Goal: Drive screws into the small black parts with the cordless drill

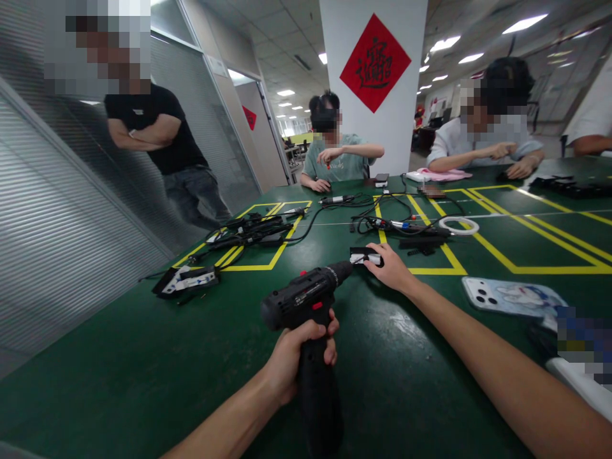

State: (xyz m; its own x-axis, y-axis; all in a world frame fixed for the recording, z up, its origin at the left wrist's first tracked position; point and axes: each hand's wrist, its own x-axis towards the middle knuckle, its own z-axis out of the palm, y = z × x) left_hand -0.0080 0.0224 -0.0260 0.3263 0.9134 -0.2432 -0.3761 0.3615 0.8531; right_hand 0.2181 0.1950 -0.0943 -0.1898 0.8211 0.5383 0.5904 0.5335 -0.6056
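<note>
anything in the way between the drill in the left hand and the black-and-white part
Nothing visible: the power drill in the left hand points at the black-and-white part, held by the right hand.

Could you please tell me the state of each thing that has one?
Cordless drill: held in the left hand, handle down.
Black-and-white part: gripped by the right hand, near the drill's tip.
Smartphone: lying camera side up.
White ring: lying flat.
Black cables: tangled.
Ceiling lights: lit.
</note>
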